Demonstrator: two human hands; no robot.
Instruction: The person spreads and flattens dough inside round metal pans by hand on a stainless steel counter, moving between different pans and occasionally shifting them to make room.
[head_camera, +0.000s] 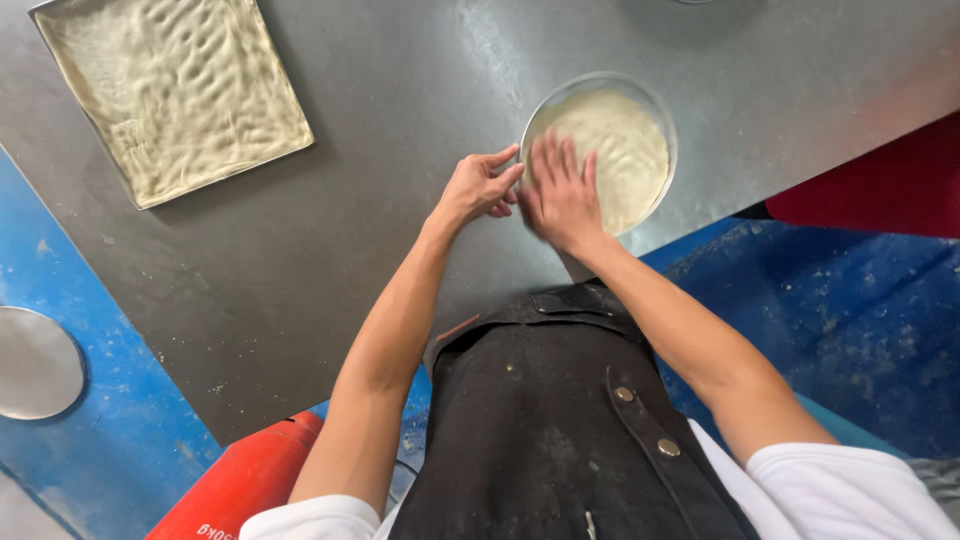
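A round pan (662, 115) of dough (620, 140) sits on the counter (380, 200). A square tray (262, 160) of dough (180, 85) lies well apart, to its left.

Your left hand (478, 187) sits at the rim of the round pan (598, 150), your right hand (560, 196) flat on the dough inside — the two nearly touch, so nothing passes between them. Left of your hands the grey worktop (330, 250) lies bare, a wide lane running up to the square tray (175, 92) of dimpled dough at the far left corner; that tray blocks the corner itself. Beyond the pan the worktop is open toward the far edge. On your near side, your dark apron (550, 420) crowds the table edge — little room to draw back. A red cylinder (245, 485) stands below the edge, left.
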